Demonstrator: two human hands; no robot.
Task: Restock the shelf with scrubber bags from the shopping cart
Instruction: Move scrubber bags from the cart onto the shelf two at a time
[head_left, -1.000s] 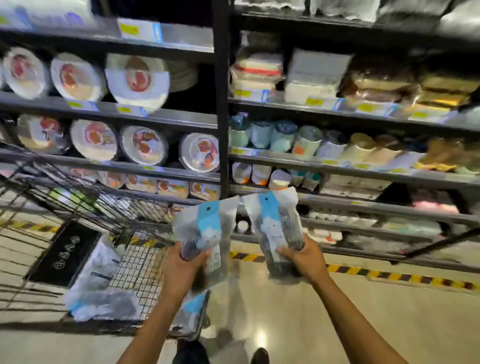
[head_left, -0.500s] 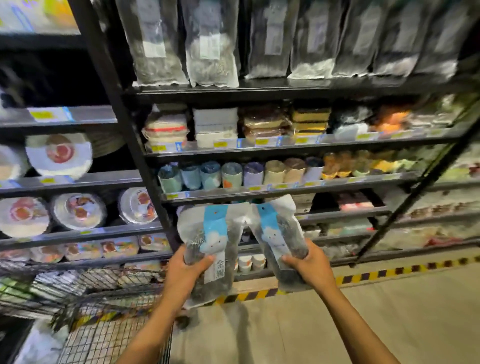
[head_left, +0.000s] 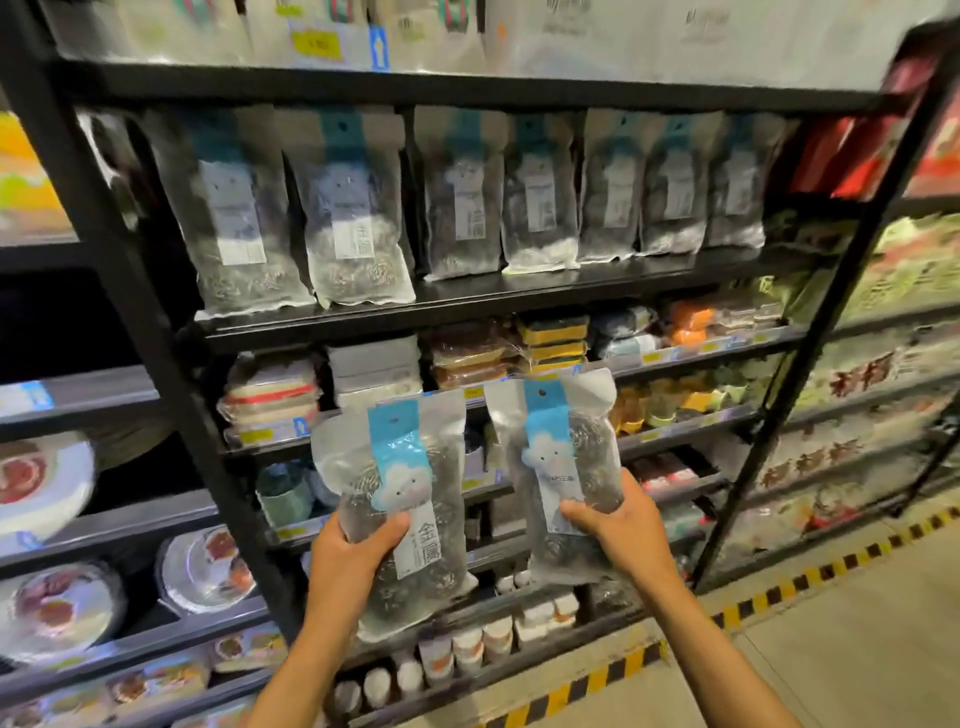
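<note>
My left hand (head_left: 349, 553) grips a clear scrubber bag (head_left: 402, 483) with a blue cloud label, held upright. My right hand (head_left: 618, 525) grips a second such bag (head_left: 563, 457) beside it. Both bags are held in front of the middle shelves. Higher up, a black shelf (head_left: 519, 293) carries a row of several upright scrubber bags (head_left: 462, 197), with two larger ones at its left end (head_left: 353, 218). The shopping cart is out of view.
Black shelf uprights stand at the left (head_left: 130, 291) and right (head_left: 810, 358). Lower shelves hold sponges (head_left: 553, 340), cups and small jars. Plates (head_left: 205, 569) fill the left bay. Yellow-black tape (head_left: 587, 680) marks the floor along the shelf base.
The view has swung up and right from the cart to the shelf; the cart has left the frame. Both hands have risen with their bags toward the shelf.
</note>
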